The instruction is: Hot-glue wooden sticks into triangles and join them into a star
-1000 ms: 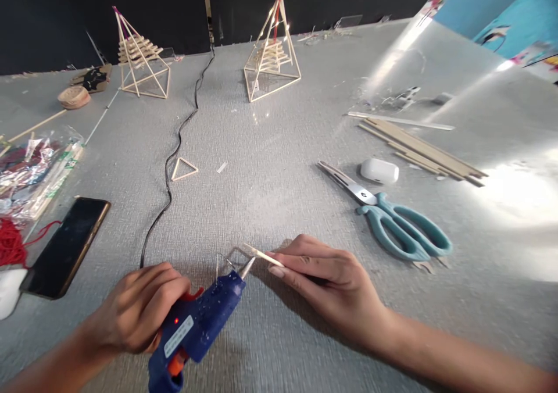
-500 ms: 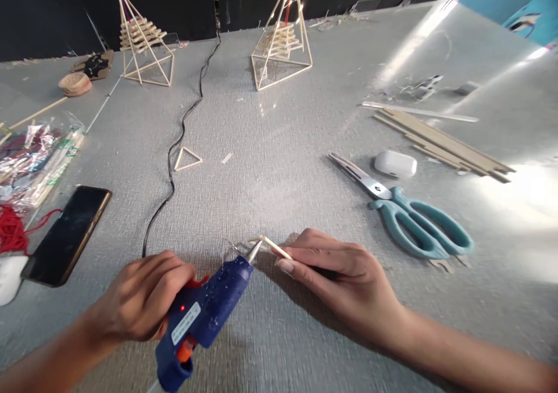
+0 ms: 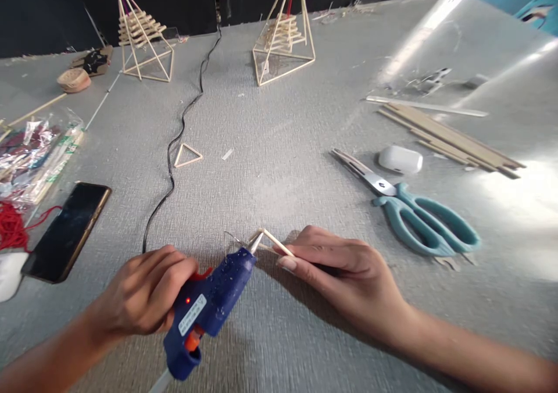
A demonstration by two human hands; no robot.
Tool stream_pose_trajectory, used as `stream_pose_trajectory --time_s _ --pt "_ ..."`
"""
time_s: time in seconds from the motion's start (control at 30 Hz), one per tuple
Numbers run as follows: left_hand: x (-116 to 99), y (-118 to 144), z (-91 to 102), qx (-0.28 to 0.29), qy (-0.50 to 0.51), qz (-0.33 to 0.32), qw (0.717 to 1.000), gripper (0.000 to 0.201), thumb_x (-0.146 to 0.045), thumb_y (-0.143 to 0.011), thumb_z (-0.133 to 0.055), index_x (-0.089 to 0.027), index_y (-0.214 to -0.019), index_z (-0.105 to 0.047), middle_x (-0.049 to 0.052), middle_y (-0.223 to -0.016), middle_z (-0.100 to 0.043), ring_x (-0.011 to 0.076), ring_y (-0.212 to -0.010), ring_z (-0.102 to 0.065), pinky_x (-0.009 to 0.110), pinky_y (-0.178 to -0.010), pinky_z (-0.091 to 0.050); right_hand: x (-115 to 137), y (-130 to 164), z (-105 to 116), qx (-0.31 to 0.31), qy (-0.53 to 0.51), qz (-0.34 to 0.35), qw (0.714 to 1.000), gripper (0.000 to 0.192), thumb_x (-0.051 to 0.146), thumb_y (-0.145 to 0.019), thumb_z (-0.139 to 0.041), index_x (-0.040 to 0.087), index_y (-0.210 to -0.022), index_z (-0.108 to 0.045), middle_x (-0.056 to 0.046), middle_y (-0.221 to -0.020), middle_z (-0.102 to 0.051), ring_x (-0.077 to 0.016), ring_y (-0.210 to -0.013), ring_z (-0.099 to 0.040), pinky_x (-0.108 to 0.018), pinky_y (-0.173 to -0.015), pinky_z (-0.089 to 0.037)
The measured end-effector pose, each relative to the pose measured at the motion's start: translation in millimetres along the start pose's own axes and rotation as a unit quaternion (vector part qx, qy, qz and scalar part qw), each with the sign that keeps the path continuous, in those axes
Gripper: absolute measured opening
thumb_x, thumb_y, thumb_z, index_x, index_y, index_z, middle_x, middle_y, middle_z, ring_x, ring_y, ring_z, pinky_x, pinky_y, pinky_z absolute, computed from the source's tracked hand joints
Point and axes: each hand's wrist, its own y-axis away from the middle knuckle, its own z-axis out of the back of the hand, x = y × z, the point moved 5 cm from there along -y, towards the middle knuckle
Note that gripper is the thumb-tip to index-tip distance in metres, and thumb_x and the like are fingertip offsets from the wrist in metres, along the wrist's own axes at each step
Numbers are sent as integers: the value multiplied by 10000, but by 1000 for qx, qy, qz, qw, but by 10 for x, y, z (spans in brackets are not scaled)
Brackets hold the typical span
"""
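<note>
Head view: left grip clasps one glue gun, right grip one frame, two pyramids beyond

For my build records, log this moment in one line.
left hand: gripping glue gun; right hand: pinching stick frame; nozzle: by frame corner

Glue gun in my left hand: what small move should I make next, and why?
I'd probably squeeze a little glue onto the corner of the small wooden-stick frame, keeping your right hand steady: the glue gun has its metal nozzle apparently right at that corner, its red light is lit, and your left hand grips it by the red trigger.
</note>
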Motion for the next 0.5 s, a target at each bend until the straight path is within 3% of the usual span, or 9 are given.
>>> stream_pose_trajectory --time_s 0.1,0.27,0.5 --pt "-34 -12 3 -3 -12 -33 999 323 -221 -1072 -316 -84 -1009 -601 88 -771 -723 205 -726 -739 322 -717 -626 -14 10 2 -1 -8 -4 1000 191 192 -942 -714 306 -1051 -822 11 -762 -750 -123 -705 -642 -266 -636 -531" --pt "-37 -26 -3 -6 -6 -31 999 308 -183 -1053 -317 -69 -1013 -601 98 -774 -713 209 -713 -725 327 -693 -618 -35 25 0 1 -16 -18 1000 199 199 -947 -711 311 -1072 -817 12 -756 -742 -120 -706 -633 -264 -634 -518" --pt "-30 -5 -8 -1 -3 -29 1000 274 -191 -1048 -352 -70 -1032 -598 102 -789 -714 215 -724 -722 333 -676 -619 -38 13 -4 -2 -12 -35 999 130 216 -945 -710 274 -938 -826 10 -728 -723 -114 -688 -621 -248 -607 -498"
